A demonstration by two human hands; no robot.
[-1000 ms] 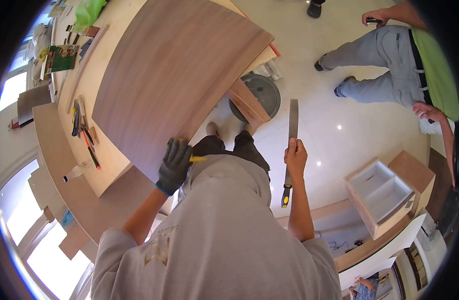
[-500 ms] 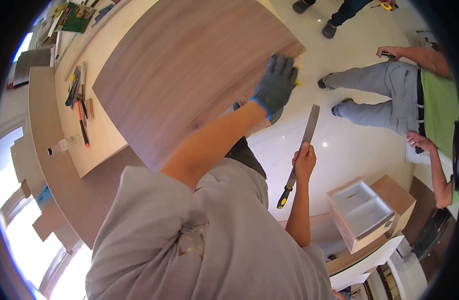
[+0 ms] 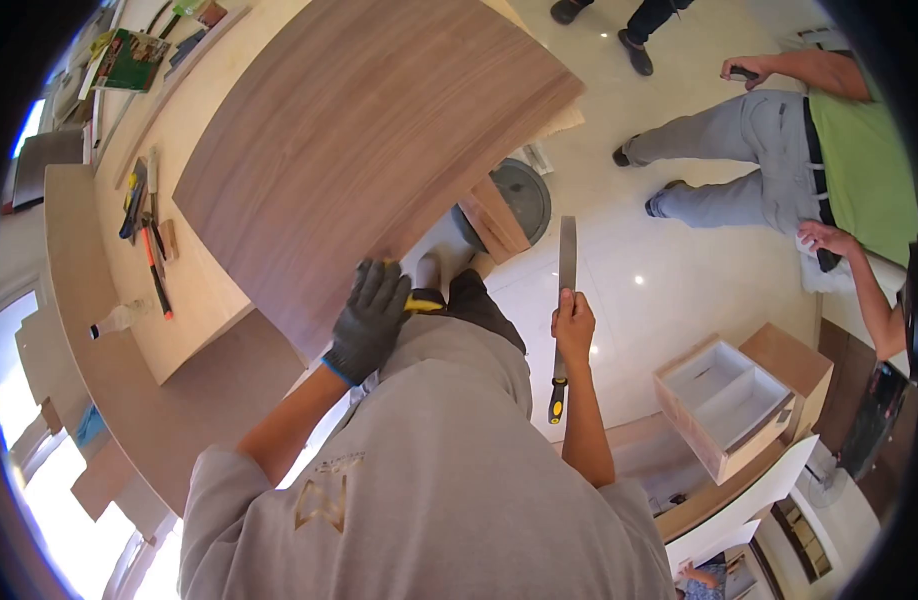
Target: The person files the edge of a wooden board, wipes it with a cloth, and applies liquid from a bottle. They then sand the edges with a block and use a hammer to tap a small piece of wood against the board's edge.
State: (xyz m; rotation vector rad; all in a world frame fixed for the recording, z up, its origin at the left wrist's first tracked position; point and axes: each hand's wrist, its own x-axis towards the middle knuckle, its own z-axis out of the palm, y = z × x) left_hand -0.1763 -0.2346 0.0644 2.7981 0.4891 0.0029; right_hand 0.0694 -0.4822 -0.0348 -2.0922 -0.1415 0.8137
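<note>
The right hand point(image 3: 573, 325) clasped the file point(image 3: 567, 252) mid-blade, handle nearer the body. The gloved left hand point(image 3: 369, 315) lay palm-down at the panel's point(image 3: 369, 120) near edge, grip unclear.

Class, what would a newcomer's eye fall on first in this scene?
First, the broad brown board lying across the pale table. Next, the long file in the right hand and the dark-gloved left hand at the board's near edge. Off to the right, a bright green shirt stands out.
</note>
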